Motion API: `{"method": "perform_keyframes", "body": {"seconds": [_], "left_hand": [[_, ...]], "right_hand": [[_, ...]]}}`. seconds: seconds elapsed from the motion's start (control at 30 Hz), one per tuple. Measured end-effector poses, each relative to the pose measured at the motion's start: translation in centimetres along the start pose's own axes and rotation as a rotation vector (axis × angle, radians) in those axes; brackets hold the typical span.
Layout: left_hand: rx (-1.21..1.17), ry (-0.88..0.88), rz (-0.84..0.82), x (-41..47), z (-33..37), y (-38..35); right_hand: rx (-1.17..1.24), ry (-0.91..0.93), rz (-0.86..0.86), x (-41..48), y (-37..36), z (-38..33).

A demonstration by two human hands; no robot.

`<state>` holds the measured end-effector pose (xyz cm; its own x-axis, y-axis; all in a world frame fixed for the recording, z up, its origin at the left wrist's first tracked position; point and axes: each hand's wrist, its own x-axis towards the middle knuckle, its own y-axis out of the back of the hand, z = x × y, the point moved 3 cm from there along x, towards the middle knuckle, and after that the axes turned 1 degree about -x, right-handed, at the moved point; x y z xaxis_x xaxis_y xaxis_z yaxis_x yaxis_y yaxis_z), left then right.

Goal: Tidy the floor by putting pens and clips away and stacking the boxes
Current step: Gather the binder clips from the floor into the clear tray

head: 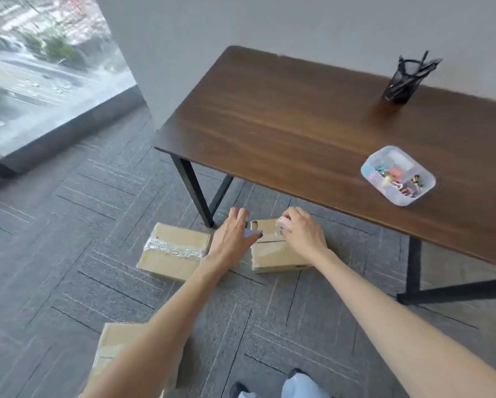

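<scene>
I had my left hand (231,239) open by the flat brown cardboard box (278,249) on the grey carpet; my right hand (299,229) pinched small pastel clips (284,224) above it. I judged that loose pinch could spill them back down.
</scene>
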<state>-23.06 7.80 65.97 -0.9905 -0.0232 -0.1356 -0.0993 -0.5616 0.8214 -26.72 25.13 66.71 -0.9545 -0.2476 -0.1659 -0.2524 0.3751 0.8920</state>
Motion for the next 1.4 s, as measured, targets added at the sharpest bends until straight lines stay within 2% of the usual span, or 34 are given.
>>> {"method": "perform_keyframes", "body": {"seconds": [0.23, 0.43, 0.53, 0.73, 0.93, 1.1, 1.4], "left_hand": [[-0.004, -0.094, -0.033, 3.7, 10.6, 3.8], [-0.058, -0.119, -0.068, 9.3, 18.5, 2.1], [-0.102, -0.097, -0.099, 12.0, 21.6, 0.0], [-0.166, -0.069, -0.118, 17.6, 26.1, -4.1], [-0.15, -0.059, -0.125, 21.4, 28.8, -6.4], [-0.107, -0.07, -0.113, 23.1, 30.1, -6.9], [0.097, -0.341, -0.194, 25.3, 31.9, -8.1]], "right_hand": [[0.08, -0.078, 0.122, 1.3, 11.7, 2.0], [0.202, -0.141, 0.197, 4.2, 17.5, 9.5], [0.246, -0.235, 0.2, 5.6, 19.4, 14.0], [0.278, -0.33, 0.274, 8.5, 21.3, 21.2], [0.319, -0.436, 0.27, 9.7, 20.9, 25.9], [0.35, -0.357, 0.289, 9.9, 20.6, 27.2], [0.276, -0.306, 0.215, 10.0, 20.8, 28.8]]}}
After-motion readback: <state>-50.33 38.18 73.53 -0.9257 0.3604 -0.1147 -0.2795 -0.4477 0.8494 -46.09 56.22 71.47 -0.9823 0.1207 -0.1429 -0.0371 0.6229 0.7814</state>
